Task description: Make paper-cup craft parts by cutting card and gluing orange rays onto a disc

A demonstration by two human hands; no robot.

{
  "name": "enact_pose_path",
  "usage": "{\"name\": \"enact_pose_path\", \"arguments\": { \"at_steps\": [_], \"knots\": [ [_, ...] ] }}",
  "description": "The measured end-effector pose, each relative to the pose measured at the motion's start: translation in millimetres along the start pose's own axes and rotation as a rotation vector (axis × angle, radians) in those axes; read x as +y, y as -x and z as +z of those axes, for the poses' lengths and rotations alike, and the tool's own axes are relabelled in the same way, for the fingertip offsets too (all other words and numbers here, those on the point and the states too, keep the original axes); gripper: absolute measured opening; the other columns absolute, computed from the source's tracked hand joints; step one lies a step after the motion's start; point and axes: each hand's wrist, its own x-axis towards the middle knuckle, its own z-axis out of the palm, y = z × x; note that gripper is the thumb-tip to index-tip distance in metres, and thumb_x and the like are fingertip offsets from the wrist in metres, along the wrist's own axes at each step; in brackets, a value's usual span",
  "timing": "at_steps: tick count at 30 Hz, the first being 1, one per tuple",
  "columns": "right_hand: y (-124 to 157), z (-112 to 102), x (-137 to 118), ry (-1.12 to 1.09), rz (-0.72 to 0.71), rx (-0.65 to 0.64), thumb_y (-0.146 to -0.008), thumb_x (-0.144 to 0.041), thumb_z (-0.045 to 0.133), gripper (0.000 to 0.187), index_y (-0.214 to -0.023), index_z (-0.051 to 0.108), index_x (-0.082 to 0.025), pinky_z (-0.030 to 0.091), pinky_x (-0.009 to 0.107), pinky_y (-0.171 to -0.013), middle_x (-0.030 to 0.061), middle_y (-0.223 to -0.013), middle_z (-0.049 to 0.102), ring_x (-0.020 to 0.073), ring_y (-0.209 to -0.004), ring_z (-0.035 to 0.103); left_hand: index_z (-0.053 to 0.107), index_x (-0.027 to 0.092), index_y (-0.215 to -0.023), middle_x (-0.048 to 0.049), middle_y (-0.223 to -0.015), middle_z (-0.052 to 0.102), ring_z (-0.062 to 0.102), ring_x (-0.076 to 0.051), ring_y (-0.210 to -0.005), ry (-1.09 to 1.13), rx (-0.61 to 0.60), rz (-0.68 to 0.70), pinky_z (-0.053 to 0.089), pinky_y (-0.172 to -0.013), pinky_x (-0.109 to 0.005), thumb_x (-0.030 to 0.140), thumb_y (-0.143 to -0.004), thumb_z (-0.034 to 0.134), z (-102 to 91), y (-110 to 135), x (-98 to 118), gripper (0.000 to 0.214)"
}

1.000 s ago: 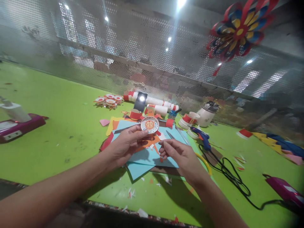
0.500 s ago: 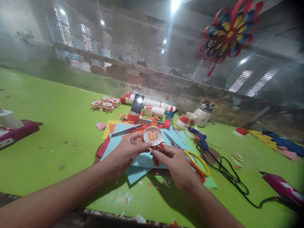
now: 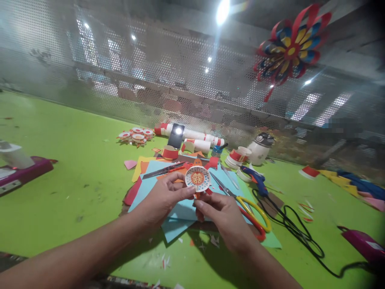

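Green tabletop [image 3: 90,168] is spreading beneath you. Your left hand [image 3: 166,194] is pinching the patterned disc [image 3: 197,179] over blue paper [image 3: 177,228]; your right hand [image 3: 224,214] is curling just below the disc, its grasp being impossible to tell. Scissors [image 3: 229,193] are lying beside your right hand.

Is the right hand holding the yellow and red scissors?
No, the scissors lie beside the right hand, which is just below the dotted disc.
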Motion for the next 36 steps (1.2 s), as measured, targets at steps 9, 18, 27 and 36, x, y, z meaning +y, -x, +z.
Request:
{"name": "enact_pose_path", "arguments": {
  "at_steps": [9,18,27,36],
  "knots": [
    [0.9,-0.1,-1.1,-0.113,0.090,0.016,-0.066,-0.045,0.076,0.033,-0.078,0.067,-0.016,0.049,0.027,-0.056,-0.0021,-0.060,0.053,0.0122,-0.060,0.050,0.060,0.017,-0.094,-0.0083,-0.088,0.073,0.066,-0.021,-0.083,-0.019,-0.011,0.005,0.045,-0.085,-0.036,0.027,-0.070,0.077,-3.0,0.1,-4.2,0.032],
    [0.8,-0.9,1.1,0.019,-0.020,0.002,-0.070,-0.044,0.073,0.030,-0.067,0.067,-0.014,0.043,0.025,-0.057,-0.0011,-0.058,0.055,0.0110,-0.058,0.048,0.058,0.017,-0.092,-0.0071,-0.086,0.073,0.066,-0.020,-0.080,-0.041,-0.009,-0.011,0.045,-0.081,-0.035,0.027,-0.070,0.077,-3.7,0.1,-4.7,0.030],
    [1.8,-0.8,0.9,-0.001,-0.009,-0.006,-0.069,-0.045,0.074,0.033,-0.063,0.065,-0.015,0.045,0.027,-0.059,-0.0003,-0.057,0.056,0.0118,-0.057,0.049,0.058,0.017,-0.096,-0.0065,-0.085,0.073,0.066,-0.020,-0.079,-0.030,0.012,-0.023,0.046,-0.084,-0.037,0.027,-0.067,0.079,-2.9,-0.8,-2.7,0.037],
    [2.8,-2.6,1.4,-0.071,0.029,-0.010,-0.072,-0.042,0.073,0.027,-0.075,0.067,-0.015,0.042,0.025,-0.055,-0.0014,-0.059,0.054,0.0114,-0.059,0.049,0.058,0.018,-0.088,-0.0057,-0.086,0.072,0.064,-0.016,-0.078,-0.081,-0.024,0.003,0.044,-0.080,-0.031,0.025,-0.072,0.075,-6.8,-0.5,-8.0,0.024]
  ]
}}
